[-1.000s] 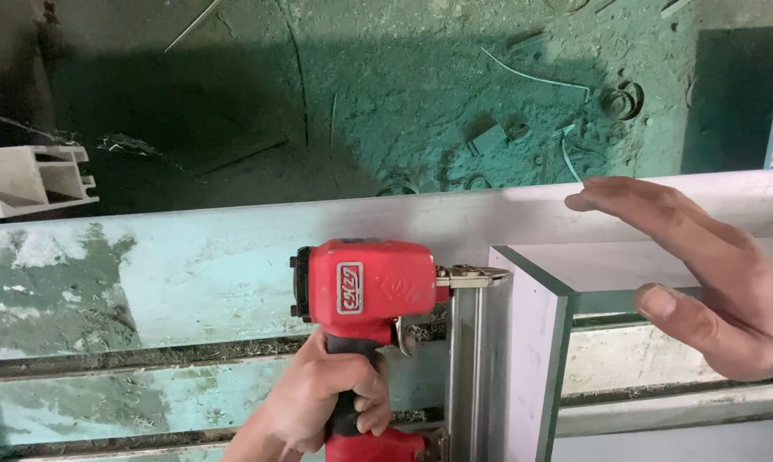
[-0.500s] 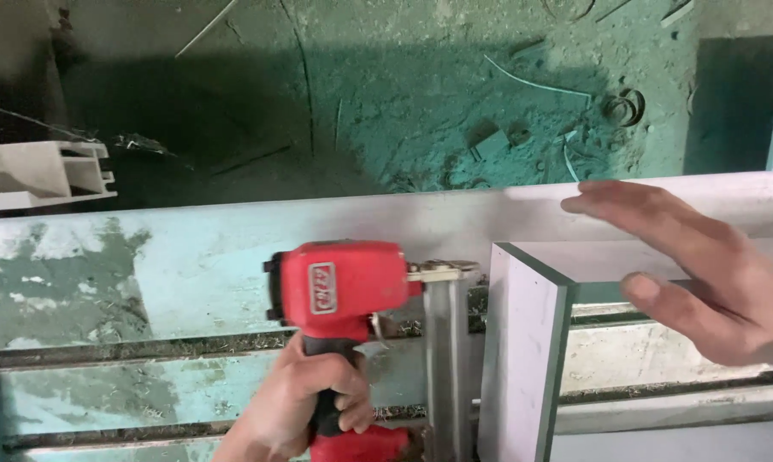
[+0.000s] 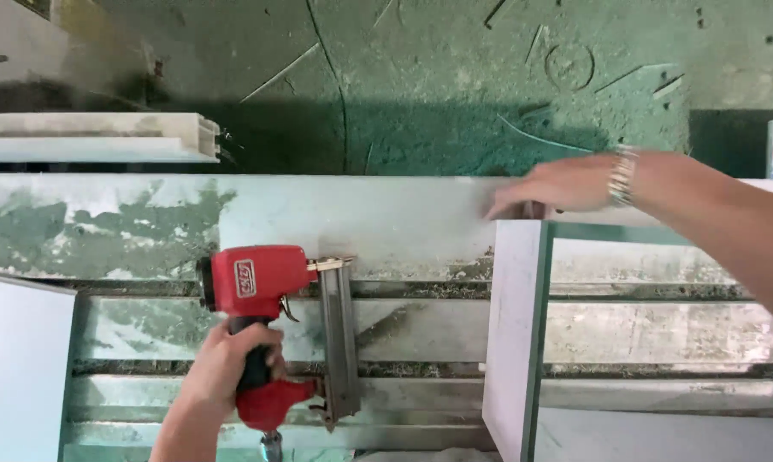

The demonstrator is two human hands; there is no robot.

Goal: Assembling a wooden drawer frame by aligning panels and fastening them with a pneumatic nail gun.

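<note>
My left hand (image 3: 224, 368) grips the dark handle of a red pneumatic nail gun (image 3: 258, 282), whose grey magazine (image 3: 339, 342) hangs down over the workbench slats. The gun is held apart from the white upright panel (image 3: 510, 334), well to its left. My right hand (image 3: 557, 186), with a metal bracelet (image 3: 622, 175) on the wrist, reaches in from the right. It lies blurred with fingers stretched over the panel's top corner, where it meets the long pale rail (image 3: 361, 214). A green edge (image 3: 542, 342) runs down the panel's side.
A white hollow profile (image 3: 96, 137) lies at the upper left beyond the rail. Another white board (image 3: 19, 368) stands at the lower left. The bench has grey slats (image 3: 660, 334) with gaps. Beyond it lies a scratched green floor (image 3: 455, 77) with scraps.
The nail gun has pulled away to the left from the panel's corner. My right hand has slid left along the top onto that corner.
</note>
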